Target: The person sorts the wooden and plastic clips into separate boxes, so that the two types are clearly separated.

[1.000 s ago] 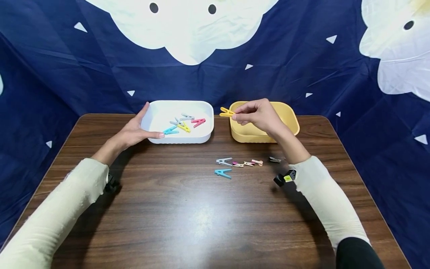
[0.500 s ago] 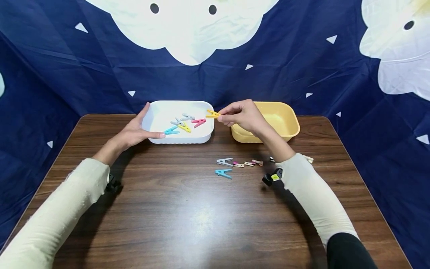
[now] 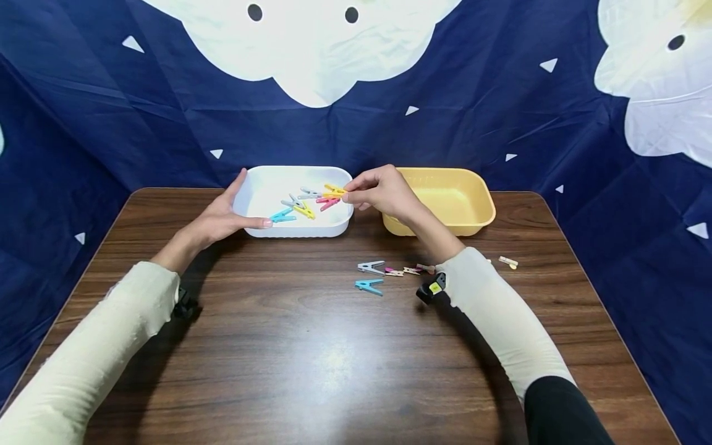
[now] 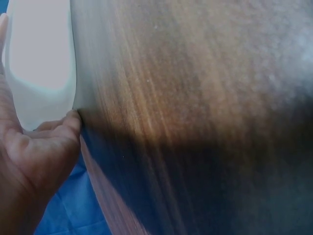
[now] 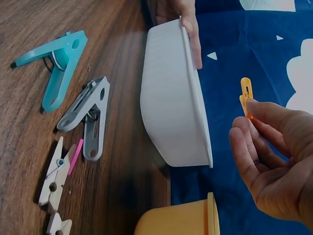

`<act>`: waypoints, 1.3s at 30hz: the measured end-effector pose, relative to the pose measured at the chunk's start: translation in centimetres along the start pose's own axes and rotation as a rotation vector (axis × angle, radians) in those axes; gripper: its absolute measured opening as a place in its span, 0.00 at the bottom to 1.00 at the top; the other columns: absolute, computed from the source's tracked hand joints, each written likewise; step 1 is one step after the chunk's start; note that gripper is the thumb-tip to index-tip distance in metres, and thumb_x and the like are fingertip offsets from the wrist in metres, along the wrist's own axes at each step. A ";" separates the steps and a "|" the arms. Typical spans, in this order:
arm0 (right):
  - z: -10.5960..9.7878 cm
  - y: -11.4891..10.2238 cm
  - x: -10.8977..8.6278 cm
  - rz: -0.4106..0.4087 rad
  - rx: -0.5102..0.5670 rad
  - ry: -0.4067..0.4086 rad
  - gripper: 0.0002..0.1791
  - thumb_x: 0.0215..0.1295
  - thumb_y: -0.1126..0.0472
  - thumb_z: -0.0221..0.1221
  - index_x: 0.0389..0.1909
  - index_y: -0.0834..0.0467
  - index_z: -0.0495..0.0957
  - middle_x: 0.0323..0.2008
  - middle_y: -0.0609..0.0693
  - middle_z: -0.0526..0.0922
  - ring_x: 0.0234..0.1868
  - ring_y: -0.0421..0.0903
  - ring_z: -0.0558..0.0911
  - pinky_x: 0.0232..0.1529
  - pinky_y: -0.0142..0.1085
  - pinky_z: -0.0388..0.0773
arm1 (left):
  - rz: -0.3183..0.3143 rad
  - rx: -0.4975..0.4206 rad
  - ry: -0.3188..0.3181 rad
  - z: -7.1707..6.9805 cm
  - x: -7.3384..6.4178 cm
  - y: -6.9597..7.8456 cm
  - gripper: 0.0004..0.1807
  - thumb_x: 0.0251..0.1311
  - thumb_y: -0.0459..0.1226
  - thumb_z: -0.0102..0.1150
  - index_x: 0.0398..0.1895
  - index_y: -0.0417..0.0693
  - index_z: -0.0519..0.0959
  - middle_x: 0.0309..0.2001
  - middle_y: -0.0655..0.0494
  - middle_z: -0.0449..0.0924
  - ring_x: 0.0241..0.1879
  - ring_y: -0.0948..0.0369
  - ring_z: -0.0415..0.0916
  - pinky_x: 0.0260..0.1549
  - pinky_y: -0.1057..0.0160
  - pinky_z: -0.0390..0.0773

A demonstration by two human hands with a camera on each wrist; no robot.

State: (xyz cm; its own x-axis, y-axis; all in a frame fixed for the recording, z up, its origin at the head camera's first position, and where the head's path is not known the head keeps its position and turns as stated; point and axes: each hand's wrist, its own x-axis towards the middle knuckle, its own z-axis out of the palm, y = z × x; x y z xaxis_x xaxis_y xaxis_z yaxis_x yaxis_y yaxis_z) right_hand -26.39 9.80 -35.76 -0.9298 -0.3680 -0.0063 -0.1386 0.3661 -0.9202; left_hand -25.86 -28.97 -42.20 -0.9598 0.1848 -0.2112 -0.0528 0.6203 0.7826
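Note:
My left hand (image 3: 219, 216) holds the left end of a white plastic tray (image 3: 328, 232), the thumb along its front wall and fingers at the far side. Between the thumb and fingers of my right hand (image 3: 386, 193) is a yellow-orange clothespin (image 3: 335, 189), also seen in the right wrist view as a yellow-orange clothespin (image 5: 246, 90). It is over the tray's right part, above a red clothespin (image 3: 328, 203). Inside the tray lie a yellow clothespin (image 3: 305, 212), a blue clothespin (image 3: 283, 215) and grey ones.
A yellow tray (image 3: 478, 219) stands right of the white one. On the wooden table (image 3: 267, 346) lie a grey clothespin (image 3: 371, 267), a turquoise clothespin (image 3: 369, 286) and several small wooden pegs (image 3: 411, 271). Behind hangs a dark blue cloth (image 3: 167, 123).
My right hand has moved left with the yellow-orange clothespin, from in front of the yellow tray to over the white tray. The left hand has stayed at the white tray.

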 end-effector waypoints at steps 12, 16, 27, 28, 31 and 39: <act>1.3 -0.5 1.4 -0.019 -0.055 0.000 0.07 0.69 0.65 0.78 0.45 0.61 0.95 0.39 0.55 0.95 0.33 0.42 0.88 0.42 0.39 0.94 | -0.006 -0.004 -0.017 0.1 0.0 0.1 0.80 0.63 0.48 0.85 0.92 0.71 0.22 0.93 0.62 0.21 0.94 0.50 0.23 0.92 0.36 0.36; 1.7 -0.7 1.8 -0.009 -0.065 0.008 0.06 0.70 0.65 0.77 0.44 0.61 0.95 0.40 0.55 0.96 0.33 0.41 0.89 0.39 0.36 0.92 | -0.002 -0.001 -0.013 0.1 0.1 0.0 0.80 0.63 0.48 0.85 0.92 0.71 0.23 0.93 0.62 0.21 0.94 0.50 0.23 0.92 0.36 0.36; 1.4 -0.7 1.9 0.022 -0.069 0.023 0.07 0.72 0.60 0.77 0.45 0.60 0.96 0.43 0.55 0.96 0.39 0.51 0.92 0.41 0.34 0.92 | 0.018 -0.008 -0.007 0.1 0.2 0.0 0.80 0.63 0.47 0.85 0.93 0.68 0.22 0.93 0.61 0.20 0.94 0.50 0.22 0.92 0.37 0.34; 1.3 -0.7 1.9 0.022 -0.066 0.023 0.07 0.72 0.60 0.77 0.45 0.60 0.96 0.43 0.55 0.96 0.40 0.52 0.93 0.40 0.33 0.92 | 0.019 -0.008 -0.007 0.1 0.2 0.0 0.80 0.63 0.46 0.85 0.93 0.68 0.22 0.93 0.61 0.20 0.94 0.50 0.22 0.92 0.37 0.34; 1.1 -0.6 1.7 0.014 -0.063 0.022 0.07 0.73 0.60 0.77 0.45 0.60 0.96 0.44 0.56 0.95 0.40 0.52 0.93 0.41 0.33 0.92 | 0.024 -0.006 -0.005 0.0 0.1 0.0 0.79 0.63 0.46 0.85 0.93 0.67 0.23 0.93 0.61 0.21 0.94 0.50 0.22 0.92 0.37 0.34; 0.3 -0.1 0.9 0.030 -0.054 0.026 0.08 0.74 0.60 0.76 0.46 0.61 0.95 0.45 0.59 0.95 0.37 0.50 0.90 0.41 0.33 0.92 | 0.022 -0.010 -0.012 0.0 0.1 0.1 0.79 0.64 0.45 0.85 0.93 0.67 0.23 0.94 0.60 0.21 0.94 0.50 0.23 0.92 0.37 0.34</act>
State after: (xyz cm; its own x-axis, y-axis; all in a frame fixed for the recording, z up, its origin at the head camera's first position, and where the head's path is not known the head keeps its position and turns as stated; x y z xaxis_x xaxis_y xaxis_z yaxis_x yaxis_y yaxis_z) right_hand -27.07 9.16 -35.79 -0.9422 -0.3342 -0.0223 -0.1284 0.4221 -0.8974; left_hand -25.97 -28.92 -42.14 -0.9575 0.2073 -0.2004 -0.0341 0.6086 0.7927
